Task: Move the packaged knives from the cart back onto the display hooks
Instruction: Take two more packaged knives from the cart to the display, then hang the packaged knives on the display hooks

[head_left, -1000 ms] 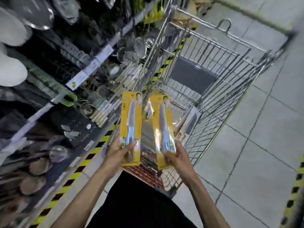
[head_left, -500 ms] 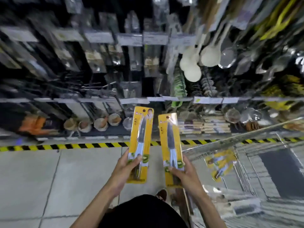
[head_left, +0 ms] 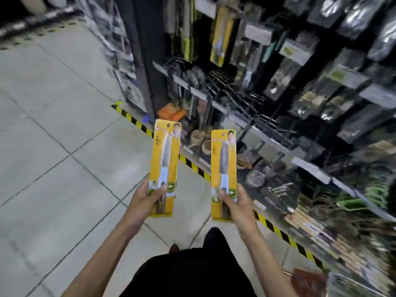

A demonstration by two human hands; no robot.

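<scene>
Packaged knives, two of them on yellow cards, are held up in front of the person, one in each hand, above the floor (head_left: 53,146) and just short of the rack (head_left: 310,146). The left hand (head_left: 145,200) grips the lower end of the left pack (head_left: 166,159), with the thumb across the front and the fingers curled behind. The right hand (head_left: 235,202) grips the right pack (head_left: 224,163) the same way. Holding them low leaves the top ends free, I'd guess so they can be slid onto the hooks (head_left: 218,76). Both cards stand upright, side by side but apart. A matching hanging pack (head_left: 221,39) higher on the rack likely marks where these belong.
</scene>
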